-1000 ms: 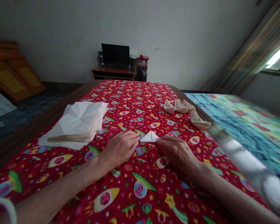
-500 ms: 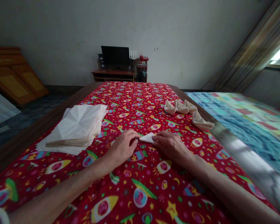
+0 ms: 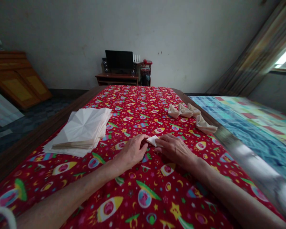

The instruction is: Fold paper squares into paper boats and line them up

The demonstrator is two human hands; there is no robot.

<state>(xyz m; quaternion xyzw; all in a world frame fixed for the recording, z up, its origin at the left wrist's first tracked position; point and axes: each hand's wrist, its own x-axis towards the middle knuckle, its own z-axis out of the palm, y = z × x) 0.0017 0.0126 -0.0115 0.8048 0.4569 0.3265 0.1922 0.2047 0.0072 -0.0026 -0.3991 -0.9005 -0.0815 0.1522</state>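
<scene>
A small folded white paper lies between my two hands, low over the red patterned cloth. My left hand pinches its left end with thumb and forefinger. From the right, my right hand has its fingers closed on the paper's other end. To the left is a stack of creased white paper sheets, some folded edges showing at its front. Several folded paper boats stand at the right, one boat nearer than the rest.
Along the table's right edge lies a bed with a blue chequered cover. A monitor and speakers sit on a small desk by the far wall. A wooden cabinet stands at the left.
My left hand has moved slightly right, closer to my right hand. Less of the folded paper shows between them, and its visible shape is shorter. The view has shifted slightly.
</scene>
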